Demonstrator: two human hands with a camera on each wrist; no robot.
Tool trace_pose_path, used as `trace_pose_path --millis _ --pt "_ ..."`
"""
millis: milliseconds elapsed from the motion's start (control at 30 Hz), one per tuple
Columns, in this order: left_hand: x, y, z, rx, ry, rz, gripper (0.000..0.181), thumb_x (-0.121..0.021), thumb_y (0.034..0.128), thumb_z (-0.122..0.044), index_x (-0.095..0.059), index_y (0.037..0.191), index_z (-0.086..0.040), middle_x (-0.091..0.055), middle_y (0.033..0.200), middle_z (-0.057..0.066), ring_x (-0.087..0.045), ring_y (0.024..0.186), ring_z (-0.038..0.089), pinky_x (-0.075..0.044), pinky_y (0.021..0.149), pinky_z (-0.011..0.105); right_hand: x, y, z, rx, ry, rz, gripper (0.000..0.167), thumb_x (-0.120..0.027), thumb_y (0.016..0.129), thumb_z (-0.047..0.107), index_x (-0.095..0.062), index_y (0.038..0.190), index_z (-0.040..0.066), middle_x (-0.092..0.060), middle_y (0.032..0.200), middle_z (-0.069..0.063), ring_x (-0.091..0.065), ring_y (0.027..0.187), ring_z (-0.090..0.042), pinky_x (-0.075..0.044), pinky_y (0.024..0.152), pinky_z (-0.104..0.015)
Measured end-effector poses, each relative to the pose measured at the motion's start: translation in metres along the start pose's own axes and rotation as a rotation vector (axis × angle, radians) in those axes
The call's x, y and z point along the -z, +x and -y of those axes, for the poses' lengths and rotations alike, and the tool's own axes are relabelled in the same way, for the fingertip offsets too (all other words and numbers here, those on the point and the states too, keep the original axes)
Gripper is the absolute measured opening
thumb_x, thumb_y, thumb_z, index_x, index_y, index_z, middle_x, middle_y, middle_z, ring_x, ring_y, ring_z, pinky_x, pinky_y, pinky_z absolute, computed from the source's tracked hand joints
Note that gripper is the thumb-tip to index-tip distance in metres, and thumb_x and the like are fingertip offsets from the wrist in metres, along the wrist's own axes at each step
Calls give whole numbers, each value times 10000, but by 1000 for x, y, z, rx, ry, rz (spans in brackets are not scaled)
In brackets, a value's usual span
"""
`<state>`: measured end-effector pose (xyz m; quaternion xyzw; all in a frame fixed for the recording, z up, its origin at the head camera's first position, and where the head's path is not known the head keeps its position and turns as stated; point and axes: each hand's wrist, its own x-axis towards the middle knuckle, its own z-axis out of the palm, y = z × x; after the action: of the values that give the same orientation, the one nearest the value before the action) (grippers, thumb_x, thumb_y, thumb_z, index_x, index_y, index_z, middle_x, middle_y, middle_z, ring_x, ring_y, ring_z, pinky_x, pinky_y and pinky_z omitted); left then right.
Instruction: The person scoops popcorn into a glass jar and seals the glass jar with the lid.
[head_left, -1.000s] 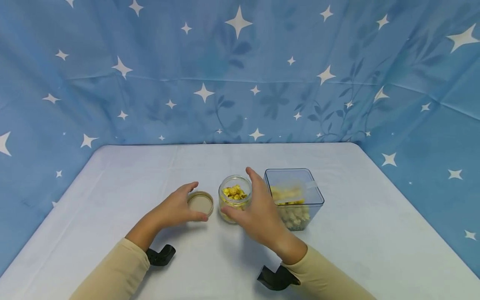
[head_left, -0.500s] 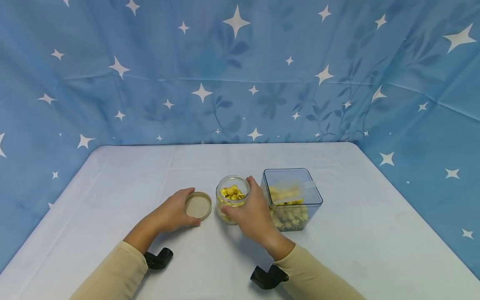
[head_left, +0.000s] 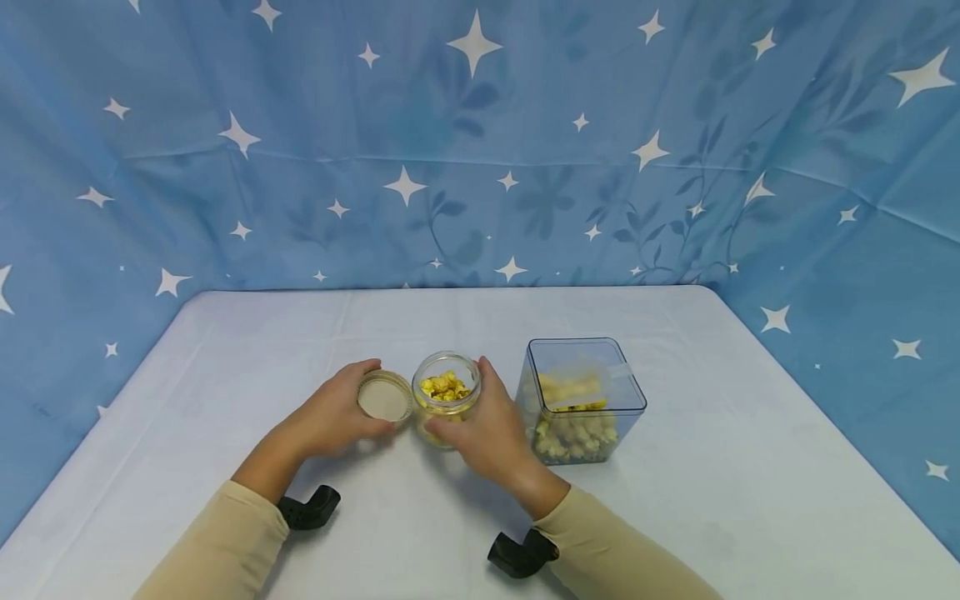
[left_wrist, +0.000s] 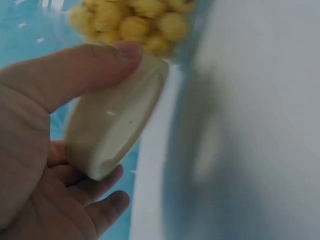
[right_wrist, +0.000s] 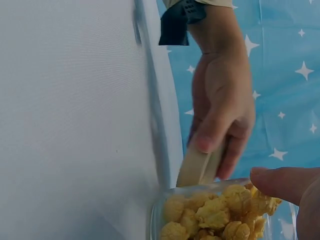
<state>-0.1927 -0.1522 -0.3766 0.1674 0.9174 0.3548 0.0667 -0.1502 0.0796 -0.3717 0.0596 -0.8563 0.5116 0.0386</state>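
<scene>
My left hand (head_left: pixel 330 417) holds a round beige jar lid (head_left: pixel 384 397) by its rim, thumb on the near side and fingers on the far side. In the left wrist view the lid (left_wrist: pixel 117 120) is tilted, its hollow side showing, above the white table. My right hand (head_left: pixel 491 442) grips a clear glass jar (head_left: pixel 422 421) from its right side. The jar stands uncapped, with yellow popcorn (head_left: pixel 445 387) inside. Lid and jar are close together; whether they touch cannot be told. The right wrist view shows popcorn (right_wrist: pixel 215 212) behind the jar's glass.
Right of the jar stands a square clear bluish container (head_left: pixel 592 437) partly filled with popcorn. A white cloth covers the table (head_left: pixel 712 467). Behind it hangs a blue curtain (head_left: pixel 450 125) with white stars. Black wrist mounts (head_left: pixel 522 556) sit under both forearms.
My left hand has closed on the lid and raised it slightly, moving left. My right hand has taken hold of the jar and shifted it left, away from the square container.
</scene>
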Motion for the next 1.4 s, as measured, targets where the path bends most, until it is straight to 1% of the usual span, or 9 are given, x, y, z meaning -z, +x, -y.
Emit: trace_pose_path --millis 100,300,467,667,900,1000,1133,1267,1400 --pt "7 -2 -5 -49 -21 -38 927 -846 783 -236 -337 1492 74 -455 1426 249 -503 1228 387 -435 994 545 -4 1 0 13 -4 7 1050 -864 766 267 -241 1537 -78 -404 1506 -241 -431 1355 -372 -357 1093 -553" --pt "16 -3 -17 -108 -136 -67 914 -829 818 -208 -300 1518 50 -399 1491 215 -412 1352 392 -365 1096 541 -10 3 0 37 12 26 1039 -873 766 254 -252 1526 -85 -431 1478 -241 -453 1333 -379 -370 1082 -557" --pt "16 -1 -25 -165 -199 -106 900 -838 820 -176 -314 1518 44 -411 1495 185 -371 1386 352 -341 1122 514 -12 4 1 52 15 41 1043 -878 767 251 -248 1525 -88 -447 1459 -242 -471 1314 -388 -383 1069 -563" --pt "12 4 -39 -202 -260 -144 876 -831 832 -195 -332 1514 34 -452 1473 155 -405 1362 309 -396 1086 499 -14 6 2 77 20 72 1006 -864 780 236 -258 1518 -79 -500 1388 -219 -544 1203 -320 -464 996 -517" --pt "6 11 -54 -197 -201 -148 932 -892 758 -323 -401 1493 -28 -479 1465 101 -504 1273 282 -467 984 497 -17 10 2 118 50 88 828 -852 756 235 -404 1418 18 -570 1205 -61 -577 1038 -215 -517 866 -435" --pt "3 12 -59 -203 -160 -155 946 -917 721 -336 -428 1473 -33 -500 1444 95 -532 1227 275 -493 931 480 -17 11 1 117 68 98 815 -854 759 239 -411 1412 33 -569 1211 -51 -574 1047 -210 -513 868 -434" --pt "1 14 -63 -233 -106 -161 946 -937 693 -340 -460 1440 -8 -527 1405 118 -543 1203 279 -502 927 469 -17 10 0 113 78 105 816 -855 763 249 -413 1418 46 -569 1242 -59 -578 1082 -219 -512 884 -437" --pt "-2 17 -66 -254 -52 -154 972 -940 677 -397 -470 1422 14 -534 1391 137 -543 1211 285 -504 934 461 -16 10 -2 110 78 109 851 -863 759 257 -398 1441 46 -562 1285 -71 -577 1129 -222 -508 913 -437" --pt "-2 17 -68 -249 -11 -150 954 -928 689 -421 -480 1410 15 -540 1382 137 -553 1186 280 -514 910 447 -16 10 -3 120 75 109 855 -869 759 246 -399 1445 47 -564 1290 -74 -582 1135 -222 -510 917 -433"
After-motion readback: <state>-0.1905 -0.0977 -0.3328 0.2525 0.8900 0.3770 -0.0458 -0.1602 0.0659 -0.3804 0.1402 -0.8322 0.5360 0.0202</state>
